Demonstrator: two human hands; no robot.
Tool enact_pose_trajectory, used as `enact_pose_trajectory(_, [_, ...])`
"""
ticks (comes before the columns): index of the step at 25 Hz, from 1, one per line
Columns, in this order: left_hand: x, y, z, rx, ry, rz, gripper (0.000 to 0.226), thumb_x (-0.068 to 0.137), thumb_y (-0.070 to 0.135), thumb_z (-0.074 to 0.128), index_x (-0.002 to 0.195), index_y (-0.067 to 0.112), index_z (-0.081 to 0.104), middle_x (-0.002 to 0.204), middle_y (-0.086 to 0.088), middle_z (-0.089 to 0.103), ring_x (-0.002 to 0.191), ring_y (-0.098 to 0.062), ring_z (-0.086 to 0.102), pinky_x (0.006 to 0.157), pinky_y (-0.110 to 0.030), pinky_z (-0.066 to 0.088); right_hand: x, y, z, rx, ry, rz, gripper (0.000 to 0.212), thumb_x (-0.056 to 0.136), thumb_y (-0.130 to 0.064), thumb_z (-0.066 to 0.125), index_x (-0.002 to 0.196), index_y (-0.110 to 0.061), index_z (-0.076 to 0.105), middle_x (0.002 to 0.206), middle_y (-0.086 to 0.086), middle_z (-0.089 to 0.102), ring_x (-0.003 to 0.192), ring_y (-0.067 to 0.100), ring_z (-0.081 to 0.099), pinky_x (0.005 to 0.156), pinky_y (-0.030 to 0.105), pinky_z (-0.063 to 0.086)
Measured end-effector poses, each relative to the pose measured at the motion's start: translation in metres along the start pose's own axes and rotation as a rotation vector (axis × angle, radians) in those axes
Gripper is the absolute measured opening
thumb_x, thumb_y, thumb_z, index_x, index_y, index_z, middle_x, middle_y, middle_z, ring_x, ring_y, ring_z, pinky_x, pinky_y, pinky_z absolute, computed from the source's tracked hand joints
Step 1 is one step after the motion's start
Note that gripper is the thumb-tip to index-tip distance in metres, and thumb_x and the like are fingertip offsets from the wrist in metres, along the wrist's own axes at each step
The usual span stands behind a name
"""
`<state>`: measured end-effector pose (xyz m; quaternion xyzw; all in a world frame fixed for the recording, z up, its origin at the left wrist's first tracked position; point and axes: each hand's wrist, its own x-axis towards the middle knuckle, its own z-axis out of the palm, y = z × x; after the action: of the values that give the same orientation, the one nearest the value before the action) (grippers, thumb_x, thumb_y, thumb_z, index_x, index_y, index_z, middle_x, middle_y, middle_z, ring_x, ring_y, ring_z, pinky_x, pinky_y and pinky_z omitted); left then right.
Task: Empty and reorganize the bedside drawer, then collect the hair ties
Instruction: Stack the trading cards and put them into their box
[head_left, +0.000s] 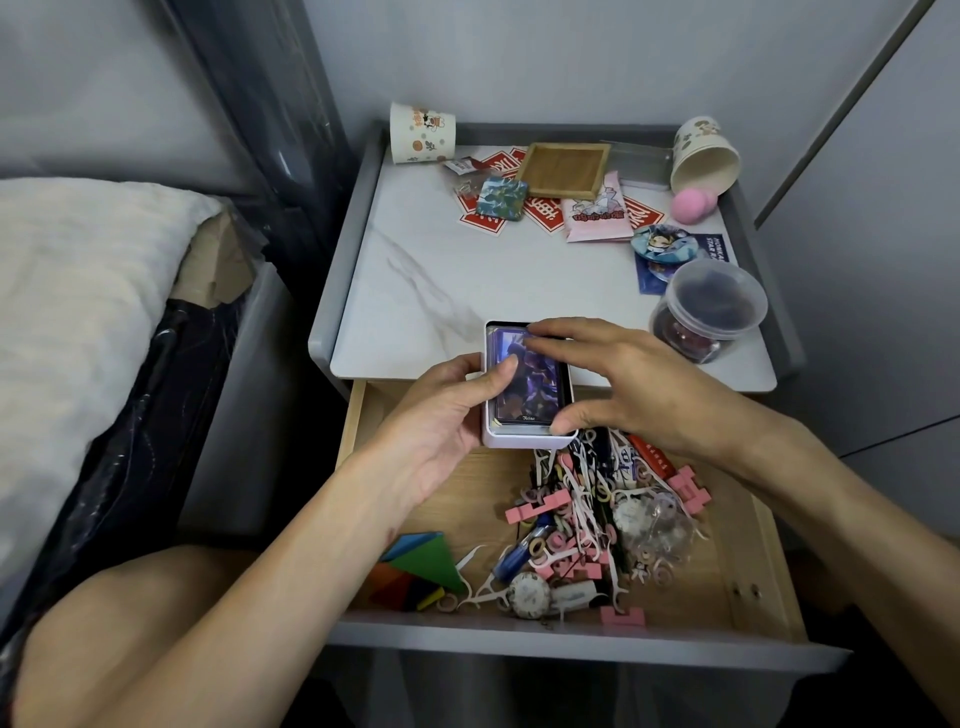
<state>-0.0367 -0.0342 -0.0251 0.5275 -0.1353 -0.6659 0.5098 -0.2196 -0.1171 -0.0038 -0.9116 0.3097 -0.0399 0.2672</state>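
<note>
Currently in hand: a white, lidless card box (519, 441) is held level over the front lip of the tabletop (441, 291), just above the back of the open drawer (457, 504).
Left hand: the left hand (447, 415) grips the box's left wall, with the thumb laid across the card stack (530, 384). The hold looks meant to stop the cards sliding out.
Right hand: the right hand (639, 384) arches over the box, forefinger at the stack's far edge and thumb at its near edge. The fingers narrow to a pinch on the cards, probably to square them or ready a lift.
Drawer: pulled well out and far from empty. Its right half is heaped with floss picks (483, 587), pink blocks (535, 506) and small round loops that appear to be the hair ties (540, 545). Coloured tangram pieces (415, 561) lie apart at the front left.
Hair ties: tangled in the heap, none gathered; more may be buried out of sight.
Tabletop: removed items crowd the back and right, among them an upright paper cup (422, 134), a tipped paper cup (704, 158), a wooden tray (563, 169) and a clear lidded tub (709, 306). Bare marble lies nearest the box, the probable landing spot.
Stage: emptying appears under way, with sorting and collecting yet to come.
Risk: loose cards could spill into the clutter below if the box tilts.
</note>
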Motion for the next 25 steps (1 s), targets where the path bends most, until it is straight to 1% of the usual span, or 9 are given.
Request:
enact_pose_trajectory(3, [0.000, -0.001, -0.001, -0.001, -0.014, 0.010, 0.057, 0.072, 0.016, 0.073, 0.125, -0.001, 0.060, 0.113, -0.020, 0.071, 0.092, -0.028, 0.072, 0.068, -0.039, 0.061, -0.001, -0.001, 0.000, -0.006, -0.009, -0.010, 0.082, 0.078, -0.045, 0.073, 0.150, -0.024, 0.039, 0.158, -0.007, 0.033, 0.143, 0.008, 0.030, 0.115, 0.019, 0.023])
enact_pose_trajectory(7, [0.001, -0.001, -0.002, 0.015, -0.022, 0.014, 0.054, 0.073, 0.012, 0.074, 0.124, 0.000, 0.060, 0.113, -0.020, 0.071, 0.093, -0.029, 0.072, 0.070, -0.039, 0.061, -0.002, 0.000, 0.002, -0.016, -0.015, -0.028, 0.079, 0.083, -0.040, 0.073, 0.152, -0.028, 0.036, 0.160, -0.007, 0.027, 0.144, 0.005, 0.024, 0.109, 0.006, 0.012])
enact_pose_trajectory(10, [0.003, -0.001, -0.003, 0.016, -0.006, 0.013, 0.048, 0.077, 0.006, 0.074, 0.123, 0.000, 0.061, 0.111, -0.021, 0.071, 0.090, -0.028, 0.072, 0.068, -0.037, 0.061, -0.002, -0.002, 0.004, -0.019, 0.017, -0.038, 0.075, 0.084, -0.040, 0.073, 0.150, -0.028, 0.039, 0.159, -0.007, 0.029, 0.142, 0.003, 0.025, 0.104, -0.002, 0.008])
enact_pose_trajectory(12, [0.003, 0.000, -0.003, 0.005, 0.004, 0.019, 0.045, 0.079, 0.005, 0.073, 0.123, 0.000, 0.061, 0.109, -0.021, 0.072, 0.089, -0.028, 0.073, 0.067, -0.035, 0.060, 0.000, -0.004, 0.006, -0.007, 0.053, -0.037, 0.075, 0.082, -0.045, 0.073, 0.148, -0.027, 0.042, 0.157, -0.005, 0.033, 0.141, 0.005, 0.028, 0.106, 0.001, 0.011])
enact_pose_trajectory(14, [0.004, 0.001, -0.002, -0.013, 0.015, 0.022, 0.041, 0.082, 0.004, 0.072, 0.121, 0.000, 0.062, 0.108, -0.021, 0.072, 0.086, -0.027, 0.073, 0.065, -0.033, 0.060, 0.002, -0.006, 0.008, -0.008, 0.092, -0.038, 0.075, 0.080, -0.049, 0.071, 0.146, -0.025, 0.046, 0.154, -0.003, 0.038, 0.141, 0.007, 0.031, 0.110, 0.009, 0.017])
enact_pose_trajectory(16, [0.004, 0.002, -0.002, -0.012, 0.026, 0.028, 0.040, 0.083, 0.004, 0.071, 0.122, -0.001, 0.061, 0.108, -0.022, 0.072, 0.085, -0.027, 0.073, 0.064, -0.033, 0.061, 0.005, -0.008, 0.013, -0.030, 0.114, -0.040, 0.074, 0.080, -0.049, 0.071, 0.145, -0.023, 0.047, 0.153, -0.001, 0.040, 0.140, 0.009, 0.032, 0.111, 0.014, 0.020])
enact_pose_trajectory(17, [0.004, 0.002, -0.003, -0.011, 0.027, 0.036, 0.041, 0.083, 0.005, 0.071, 0.123, -0.001, 0.061, 0.108, -0.022, 0.072, 0.086, -0.028, 0.073, 0.065, -0.034, 0.061, 0.006, -0.008, 0.015, -0.038, 0.117, -0.039, 0.074, 0.081, -0.048, 0.071, 0.146, -0.022, 0.047, 0.153, -0.001, 0.040, 0.140, 0.010, 0.032, 0.112, 0.015, 0.020])
enact_pose_trajectory(21, [0.003, 0.004, -0.005, -0.004, 0.017, 0.061, 0.049, 0.079, 0.009, 0.073, 0.125, -0.001, 0.059, 0.104, -0.019, 0.073, 0.087, -0.027, 0.073, 0.067, -0.034, 0.061, 0.008, -0.010, 0.018, -0.078, 0.113, -0.064, 0.073, 0.083, -0.047, 0.068, 0.146, -0.018, 0.046, 0.152, 0.002, 0.040, 0.139, 0.011, 0.031, 0.109, 0.003, 0.009])
enact_pose_trajectory(25, [0.002, 0.002, -0.005, -0.004, 0.007, 0.059, 0.051, 0.077, 0.011, 0.074, 0.125, -0.001, 0.059, 0.100, -0.017, 0.074, 0.086, -0.025, 0.073, 0.069, -0.035, 0.062, 0.007, -0.011, 0.020, -0.088, 0.108, -0.070, 0.074, 0.083, -0.044, 0.072, 0.146, -0.015, 0.046, 0.150, 0.005, 0.042, 0.139, 0.013, 0.030, 0.109, 0.001, 0.006])
